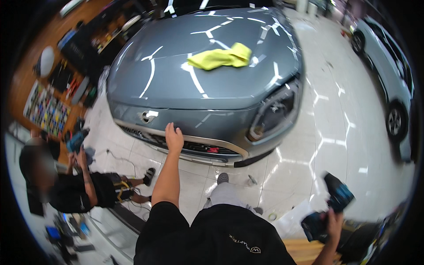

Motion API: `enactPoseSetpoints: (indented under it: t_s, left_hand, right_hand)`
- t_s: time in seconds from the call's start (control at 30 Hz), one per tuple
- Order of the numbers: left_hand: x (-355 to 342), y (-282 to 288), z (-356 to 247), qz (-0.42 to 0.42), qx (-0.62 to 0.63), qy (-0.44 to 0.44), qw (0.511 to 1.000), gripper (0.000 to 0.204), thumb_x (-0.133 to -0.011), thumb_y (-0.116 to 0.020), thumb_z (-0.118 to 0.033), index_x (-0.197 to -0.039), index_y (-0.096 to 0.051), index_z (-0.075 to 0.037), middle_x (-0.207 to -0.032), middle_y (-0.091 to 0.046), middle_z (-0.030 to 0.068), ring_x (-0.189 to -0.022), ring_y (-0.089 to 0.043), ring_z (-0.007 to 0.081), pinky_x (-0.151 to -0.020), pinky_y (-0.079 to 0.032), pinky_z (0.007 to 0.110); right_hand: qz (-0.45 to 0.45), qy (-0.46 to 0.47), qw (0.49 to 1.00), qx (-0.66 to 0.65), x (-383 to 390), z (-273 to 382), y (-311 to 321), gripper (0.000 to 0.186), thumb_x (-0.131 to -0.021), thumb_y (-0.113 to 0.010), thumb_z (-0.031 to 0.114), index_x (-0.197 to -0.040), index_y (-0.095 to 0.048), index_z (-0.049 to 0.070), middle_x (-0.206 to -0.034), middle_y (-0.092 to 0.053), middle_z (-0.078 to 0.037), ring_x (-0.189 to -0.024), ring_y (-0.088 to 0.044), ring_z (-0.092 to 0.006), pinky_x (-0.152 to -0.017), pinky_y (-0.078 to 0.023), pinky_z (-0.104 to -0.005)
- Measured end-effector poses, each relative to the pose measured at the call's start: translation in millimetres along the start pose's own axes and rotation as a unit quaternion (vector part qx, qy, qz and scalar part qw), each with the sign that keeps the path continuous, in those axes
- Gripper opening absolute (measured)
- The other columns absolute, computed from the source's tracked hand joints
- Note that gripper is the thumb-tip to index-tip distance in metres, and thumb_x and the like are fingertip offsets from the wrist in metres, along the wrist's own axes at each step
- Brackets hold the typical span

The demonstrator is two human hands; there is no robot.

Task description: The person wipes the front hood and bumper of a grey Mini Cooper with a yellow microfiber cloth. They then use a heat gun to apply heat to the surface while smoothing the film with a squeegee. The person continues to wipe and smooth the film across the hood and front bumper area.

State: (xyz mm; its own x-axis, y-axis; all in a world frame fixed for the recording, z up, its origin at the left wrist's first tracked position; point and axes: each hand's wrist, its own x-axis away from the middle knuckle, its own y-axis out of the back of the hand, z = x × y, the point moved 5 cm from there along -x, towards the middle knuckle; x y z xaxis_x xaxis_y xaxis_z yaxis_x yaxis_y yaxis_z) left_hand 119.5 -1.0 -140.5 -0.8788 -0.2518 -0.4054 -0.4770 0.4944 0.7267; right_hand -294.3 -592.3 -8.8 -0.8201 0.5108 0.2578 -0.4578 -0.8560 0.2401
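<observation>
The left grip hangs loose-fingered and empty by the grey car's nose, perhaps for balance; whether it touches, I can't tell. The right grip wraps a power tool, likely held wide to spare the bonnet, where a yellow cloth lies.

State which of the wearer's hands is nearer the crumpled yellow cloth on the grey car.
Left. In view, the left hand is at the car front, below the cloth; the right hand, holding a blue-black power tool, is farther, lower right.
</observation>
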Motion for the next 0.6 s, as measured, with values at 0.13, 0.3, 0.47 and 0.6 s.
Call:
enactPoseSetpoints:
  t_s: [0.13, 0.3, 0.47, 0.6]
  left_hand:
    - [-35.8, 29.1, 41.7, -0.061, -0.022, 0.007, 0.998, 0.041, -0.089, -0.052, -0.013, -0.126, -0.051, 0.005, -0.134, -0.045, 0.0244, -0.124, -0.042, 0.0399, -0.106, -0.034, 0.044]
    - [-77.9, 16.5, 56.9, -0.053, -0.026, -0.02, 0.998, 0.042, -0.088, -0.055, -0.014, -0.128, -0.052, 0.0, -0.133, -0.047, 0.0212, -0.116, -0.046, 0.0384, -0.101, -0.037, 0.046]
    - [-89.2, 30.3, 49.9, -0.038, -0.061, -0.036, 0.997, 0.042, -0.087, -0.058, -0.017, -0.128, -0.054, -0.008, -0.126, -0.049, 0.0163, -0.109, -0.049, 0.0354, -0.093, -0.04, 0.046]
    - [-88.2, 41.2, 55.1, -0.013, -0.053, -0.028, 0.998, 0.042, -0.087, -0.059, -0.017, -0.128, -0.054, -0.008, -0.124, -0.05, 0.0157, -0.108, -0.049, 0.0346, -0.092, -0.04, 0.046]
  right_hand:
    - [0.381, 0.095, 0.918, 0.059, -122.2, 175.3, -275.7, 0.035, -0.092, -0.057, 0.018, -0.119, -0.048, -0.002, -0.092, -0.058, -0.006, -0.063, -0.054, -0.0101, -0.059, -0.047, -0.0265]
    - [0.51, 0.131, 0.769, 0.362, -149.0, 321.0, -566.7, 0.044, -0.091, -0.059, 0.036, -0.117, -0.046, 0.002, -0.086, -0.059, -0.007, -0.057, -0.055, -0.0109, -0.052, -0.046, -0.026]
    - [0.582, 0.158, 0.683, 0.412, -175.1, 331.0, -753.6, 0.038, -0.089, -0.06, 0.028, -0.115, -0.047, 0.003, -0.091, -0.056, -0.007, -0.054, -0.054, -0.0136, -0.045, -0.047, -0.0284]
    - [0.557, 0.132, 0.652, 0.497, -167.0, 341.5, -781.9, 0.035, -0.089, -0.059, 0.028, -0.11, -0.05, 0.001, -0.085, -0.055, -0.006, -0.05, -0.053, -0.0128, -0.043, -0.047, -0.0282]
